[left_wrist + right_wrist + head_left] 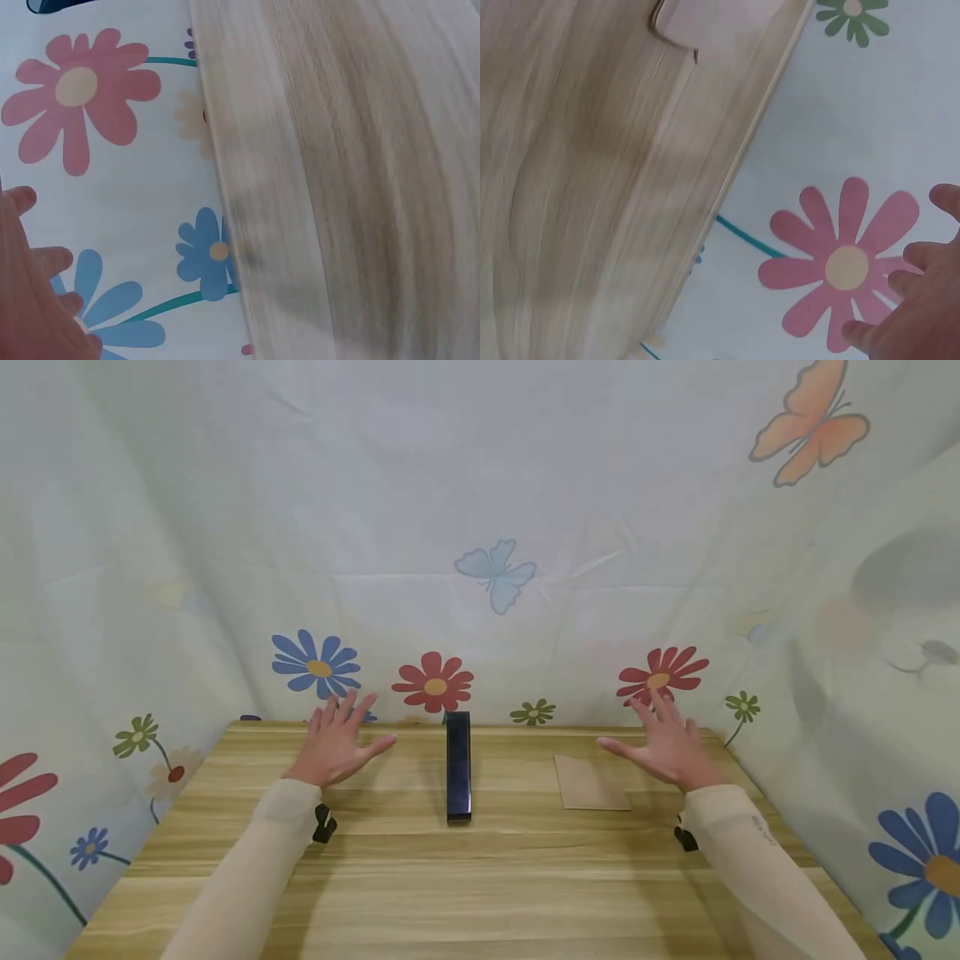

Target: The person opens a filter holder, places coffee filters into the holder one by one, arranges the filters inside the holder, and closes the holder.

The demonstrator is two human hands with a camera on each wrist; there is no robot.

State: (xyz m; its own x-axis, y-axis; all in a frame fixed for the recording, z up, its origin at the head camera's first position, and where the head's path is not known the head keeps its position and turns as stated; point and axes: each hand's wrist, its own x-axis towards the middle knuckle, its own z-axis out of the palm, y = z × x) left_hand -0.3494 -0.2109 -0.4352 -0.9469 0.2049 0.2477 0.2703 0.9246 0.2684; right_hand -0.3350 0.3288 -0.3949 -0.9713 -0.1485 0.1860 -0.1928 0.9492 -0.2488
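My left hand [335,745] is held over the far left part of the table with its fingers spread and nothing in it. On the far right, my right hand [667,745] is likewise spread and holds nothing. Between the hands a dark, glossy, long narrow box-like object [458,768] stands on the table, nearer the left hand. A flat pinkish-tan sheet [591,783] lies just left of the right hand. In the right wrist view, part of that sheet [718,21] shows at the top, and the right fingers [922,255] appear at the right edge.
The wood-grain table [480,885] ends at a back edge against a white curtain [420,485] printed with flowers and butterflies. The curtain also hangs along both sides. Small black wrist mounts [323,823] sit under the pale sleeves [247,868].
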